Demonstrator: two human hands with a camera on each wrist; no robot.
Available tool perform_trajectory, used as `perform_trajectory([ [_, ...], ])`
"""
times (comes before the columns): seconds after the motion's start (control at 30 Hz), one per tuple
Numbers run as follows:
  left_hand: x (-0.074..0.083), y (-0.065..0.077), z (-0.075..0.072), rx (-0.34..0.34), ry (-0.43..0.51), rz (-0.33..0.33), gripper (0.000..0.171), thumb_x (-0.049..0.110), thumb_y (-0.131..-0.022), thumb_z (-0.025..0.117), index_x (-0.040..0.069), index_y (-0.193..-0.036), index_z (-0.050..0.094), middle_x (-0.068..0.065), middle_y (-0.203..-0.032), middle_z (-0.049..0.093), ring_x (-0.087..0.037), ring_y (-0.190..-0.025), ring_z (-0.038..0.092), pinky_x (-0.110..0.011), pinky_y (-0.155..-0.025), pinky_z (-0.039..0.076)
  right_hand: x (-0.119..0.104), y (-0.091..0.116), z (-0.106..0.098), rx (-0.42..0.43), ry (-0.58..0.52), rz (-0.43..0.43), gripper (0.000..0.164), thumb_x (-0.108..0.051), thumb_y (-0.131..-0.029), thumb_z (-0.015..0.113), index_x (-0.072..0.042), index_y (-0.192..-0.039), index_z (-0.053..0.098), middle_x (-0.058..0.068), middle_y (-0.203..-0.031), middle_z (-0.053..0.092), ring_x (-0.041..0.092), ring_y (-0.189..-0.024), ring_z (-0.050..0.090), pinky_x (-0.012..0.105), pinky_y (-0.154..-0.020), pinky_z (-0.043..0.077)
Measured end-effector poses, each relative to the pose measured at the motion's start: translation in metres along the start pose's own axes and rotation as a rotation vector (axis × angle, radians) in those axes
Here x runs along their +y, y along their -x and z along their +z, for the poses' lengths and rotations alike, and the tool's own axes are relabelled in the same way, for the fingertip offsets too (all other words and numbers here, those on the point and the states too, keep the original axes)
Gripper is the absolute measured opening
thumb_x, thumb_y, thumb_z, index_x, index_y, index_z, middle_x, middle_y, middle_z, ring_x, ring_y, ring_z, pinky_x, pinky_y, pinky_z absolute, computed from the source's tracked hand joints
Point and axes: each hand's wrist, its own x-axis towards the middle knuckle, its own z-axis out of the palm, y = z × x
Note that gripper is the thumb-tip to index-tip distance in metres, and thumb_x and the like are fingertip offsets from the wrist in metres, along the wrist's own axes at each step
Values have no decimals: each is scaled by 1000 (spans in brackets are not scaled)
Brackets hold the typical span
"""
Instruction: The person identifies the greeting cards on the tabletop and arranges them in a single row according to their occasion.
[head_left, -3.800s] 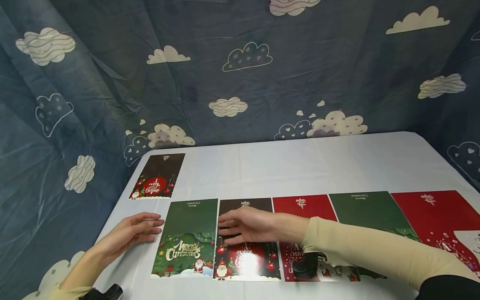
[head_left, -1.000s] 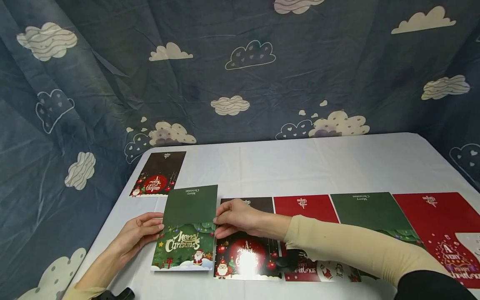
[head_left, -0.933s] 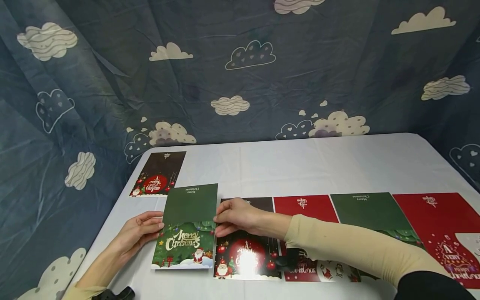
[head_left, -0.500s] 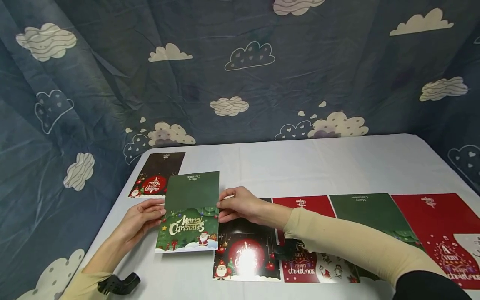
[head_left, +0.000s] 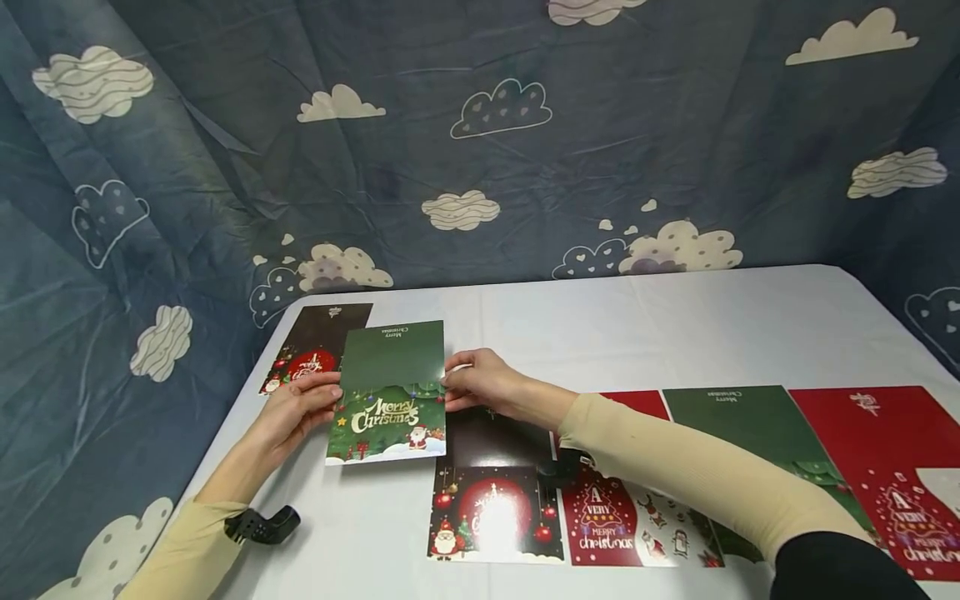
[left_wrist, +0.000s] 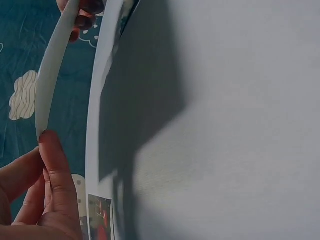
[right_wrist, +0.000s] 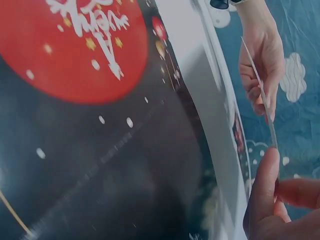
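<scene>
Green Christmas card is pinched by its side edges, one by the left hand, the other by the right hand, held up off the table; the far dark card's partly blocked from view.

1. Place: screened-off tabletop booth, of recording set-up type; room beyond (home, office, studio) cannot be told.
2. Fabric backdrop, blue-grey, pale cloud print, creased, hung behind and to both sides.
3. Table, white surface, rounded far corners, standing close to backdrop.
4. Wrist camera, black, worn at left sleeve's cuff.
</scene>
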Motion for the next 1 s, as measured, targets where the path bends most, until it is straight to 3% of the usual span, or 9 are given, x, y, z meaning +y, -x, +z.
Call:
perform_trajectory([
  [0.2, 4, -16, 0, 21, -10, 3, 24, -3, -87, 61, 1, -111, 61, -1, -85, 66, -9, -69, 61, -22, -61, 54, -6, -8, -2, 28, 7, -8, 33, 13, -82, 52, 8, -114, 46, 16, -76, 57, 21, -62, 64, 34, -69, 57],
  [0.43, 14, -36, 2, 55, -68, 32, 36, -1, -87, 63, -8, -121, 53, -1, -84, 67, -9, -66, 60, -21, -59, 54, -14, -24, -9, 94, -28, -33, 31, 12, -83, 55, 8, -114, 50, 17, -73, 60, 20, -61, 65, 32, -67, 57],
  [0.83, 37, -79, -2, 63, -188, -30, 46, -3, -90, 57, -9, -133, 42, 0, -83, 67, -10, -70, 62, -23, -66, 55, -26, -62, -19, 188, -54, -18, 30, 9, -83, 59, 5, -113, 58, 14, -72, 61, 16, -59, 63, 33, -68, 57],
  [1.0, 36, -97, -4, 98, -235, -16, 46, -3, -89, 59, -10, -132, 43, 0, -81, 67, -11, -66, 63, -23, -63, 56, -25, -75, -23, 216, -78, -35, 31, 10, -83, 60, 6, -114, 60, 14, -74, 63, 16, -59, 63, 39, -80, 52],
])
